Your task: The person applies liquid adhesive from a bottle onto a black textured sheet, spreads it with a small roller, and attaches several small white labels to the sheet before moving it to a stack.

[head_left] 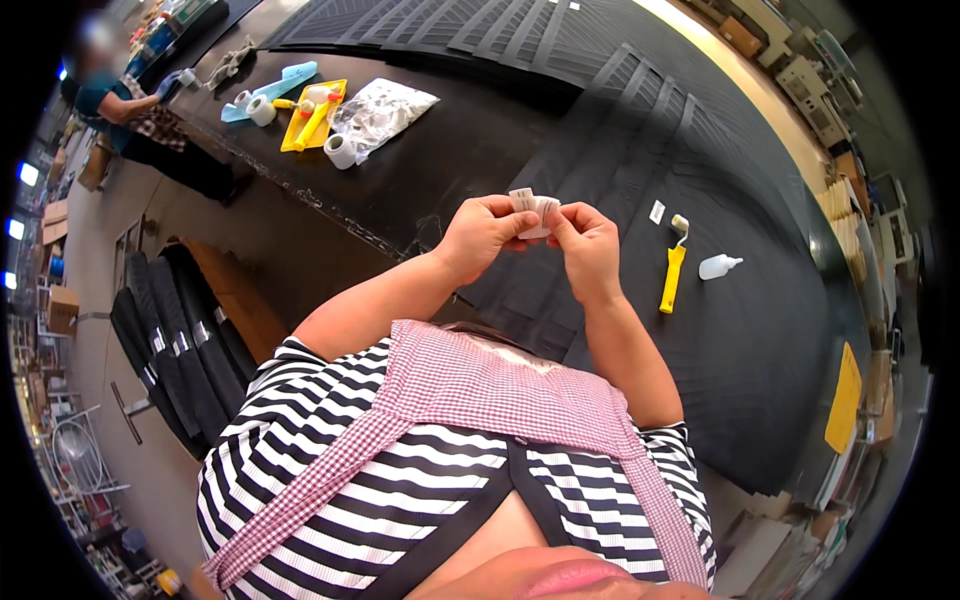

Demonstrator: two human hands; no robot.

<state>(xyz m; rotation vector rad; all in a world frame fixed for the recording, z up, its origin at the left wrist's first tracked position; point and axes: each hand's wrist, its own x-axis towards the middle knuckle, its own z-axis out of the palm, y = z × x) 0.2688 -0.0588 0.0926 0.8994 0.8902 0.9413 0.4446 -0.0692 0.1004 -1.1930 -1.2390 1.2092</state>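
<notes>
Both my hands meet above the black sheet material [620, 370] on the table. My left hand [480, 235] pinches one side of a small white printed label [545, 208] between thumb and fingers. The other side is pinched by my right hand [588, 245]. Two white flaps stand up between the fingertips; whether they are one folded piece or two pieces I cannot tell. To the right of my right hand lie another white label [657, 212], a small roller with a yellow handle [673, 280] and a white squeeze bottle [718, 266].
Left on the dark table [470, 140] are a yellow tray [300, 128], white tape rolls [340, 151] and a clear plastic bag [385, 112]. Black rolled material [180, 340] stands below the table's edge. Another person [130, 120] works at the far left. Layered black strips [480, 35] cover the back.
</notes>
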